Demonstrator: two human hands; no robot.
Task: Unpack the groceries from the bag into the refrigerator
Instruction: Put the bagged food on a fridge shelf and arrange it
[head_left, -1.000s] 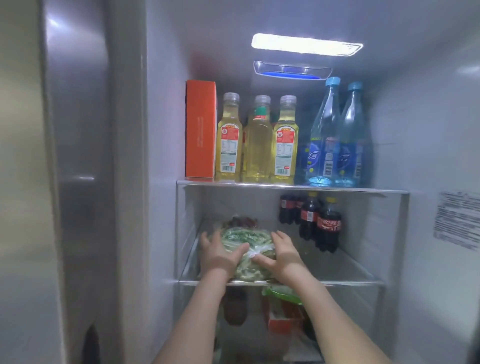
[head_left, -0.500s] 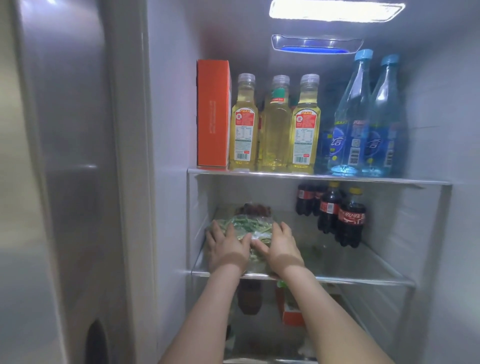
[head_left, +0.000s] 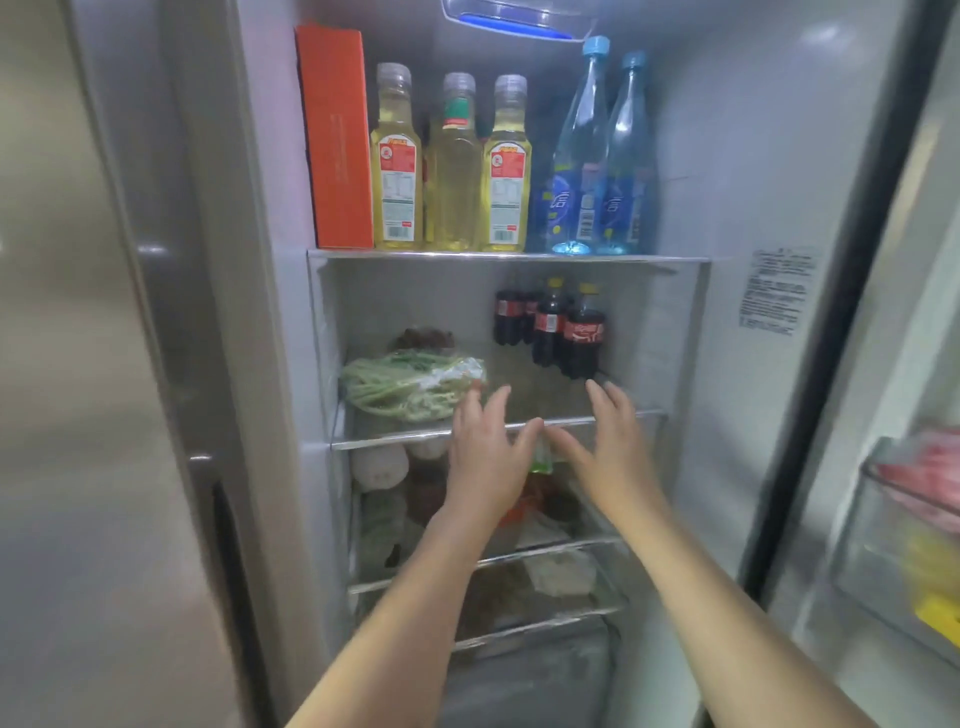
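A clear bag of green vegetables (head_left: 410, 387) lies on the left of the refrigerator's middle glass shelf (head_left: 597, 413). A dark bagged item (head_left: 423, 338) sits behind it. My left hand (head_left: 485, 452) hovers at the shelf's front edge, just right of the bag, fingers spread and holding nothing. My right hand (head_left: 605, 441) is level with it, a little farther right, also spread and empty. The two thumbs almost meet. The grocery bag is out of view.
Cola bottles (head_left: 563, 327) stand at the back right of the middle shelf. The top shelf carries an orange box (head_left: 337, 135), three yellow bottles (head_left: 449, 161) and two blue bottles (head_left: 597, 156). Lower shelves hold bagged food (head_left: 379, 467). The open door's bins (head_left: 914, 519) are at the right.
Both hands have let go of the vegetable bag and pulled back to the shelf's front edge, moving right. The bag now lies at the shelf's left. The view has tilted down.
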